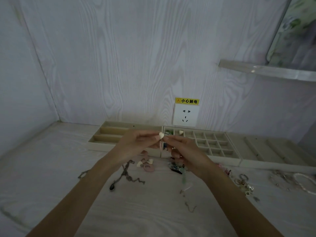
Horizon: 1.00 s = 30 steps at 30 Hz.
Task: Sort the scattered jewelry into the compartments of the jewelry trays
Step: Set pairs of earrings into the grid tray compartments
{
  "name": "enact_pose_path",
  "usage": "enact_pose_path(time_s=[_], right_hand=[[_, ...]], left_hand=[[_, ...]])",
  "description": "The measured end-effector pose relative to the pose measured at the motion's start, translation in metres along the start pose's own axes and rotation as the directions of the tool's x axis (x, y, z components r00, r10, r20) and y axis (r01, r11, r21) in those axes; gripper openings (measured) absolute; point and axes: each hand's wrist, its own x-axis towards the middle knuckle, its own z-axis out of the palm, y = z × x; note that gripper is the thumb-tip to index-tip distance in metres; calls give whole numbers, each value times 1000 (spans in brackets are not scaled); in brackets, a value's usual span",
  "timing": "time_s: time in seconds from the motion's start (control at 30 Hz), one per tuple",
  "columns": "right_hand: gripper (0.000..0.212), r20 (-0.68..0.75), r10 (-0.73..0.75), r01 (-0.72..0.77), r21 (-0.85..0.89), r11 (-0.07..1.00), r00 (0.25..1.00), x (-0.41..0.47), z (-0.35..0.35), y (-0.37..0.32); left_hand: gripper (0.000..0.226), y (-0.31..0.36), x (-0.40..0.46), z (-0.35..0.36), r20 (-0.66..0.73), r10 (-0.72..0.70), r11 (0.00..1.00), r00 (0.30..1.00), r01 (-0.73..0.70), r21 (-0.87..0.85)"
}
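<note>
My left hand [136,142] and right hand [181,147] pinch 1 white heart earring [161,135], seemingly with a pink dangle, fingertips together.

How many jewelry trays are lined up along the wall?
3: a long-slot tray on the left, a grid tray in the middle, partly hidden by the hands, and a ridged tray on the right.

Two bare arms come in from the near edge. No sleeves show, and the arms are uncovered all the way to the edge of the view. The left hand [136,142] and the right hand [183,147] wear no gloves. No rings, watch or bands can be seen on the fingers [150,136] or wrists. The fingers are slim. The nails look short, but the view is too blurry to be sure.
</note>
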Motion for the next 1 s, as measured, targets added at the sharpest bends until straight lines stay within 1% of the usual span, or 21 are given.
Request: enact_pose_path(time_s=[0.1, 0.27, 0.37, 0.47, 0.53, 0.6, 0.7, 0.83, 0.9, 1.0], right_hand=[[22, -18, -5, 4, -36, 999, 1000, 3, -5, -3], [17, -9, 48, -48, 3, 999, 999, 11, -19, -9], [25, 26, 60, -61, 24, 998, 998, 23, -32, -14], [31, -3, 32, -32, 20, 999, 999, 35, -41, -22], [31, -85, -4, 1, -34, 999, 996, 42, -46, -26], [31, -200, -53, 30, -118, 993, 978, 51, -52, -25], [28, -324, -161, 64, -289, 955, 932, 65, -63, -18], [16, -370, -283, 77, -483, 872, 885, 78, -68, -3], [15, -357, -332, 78, -569, 819, 873, 82, -67, 2], [16, -336, -357, 53, -659, 750, 872, 86, -67, 4]], left_hand=[[22, 2, 10, 4, -50, 25, 999, 998, -24, 27], [20, 10, 34, 12, -20, 124, 991, 992, -123, 49], [15, 14, 59, 18, -25, 166, 982, 986, -163, 100], [11, 13, 86, 26, -39, 218, 965, 975, -209, 159], [9, 10, 101, 31, -55, 259, 952, 964, -246, 181], [8, 6, 114, 35, -90, 292, 935, 952, -264, 235], [14, -1, 128, 41, -123, 307, 876, 944, -230, 425], [16, -5, 136, 44, -80, 329, 776, 941, -221, 590], [16, -8, 137, 43, -65, 337, 724, 939, -214, 656], [17, -11, 136, 43, -51, 351, 670, 935, -213, 711]])
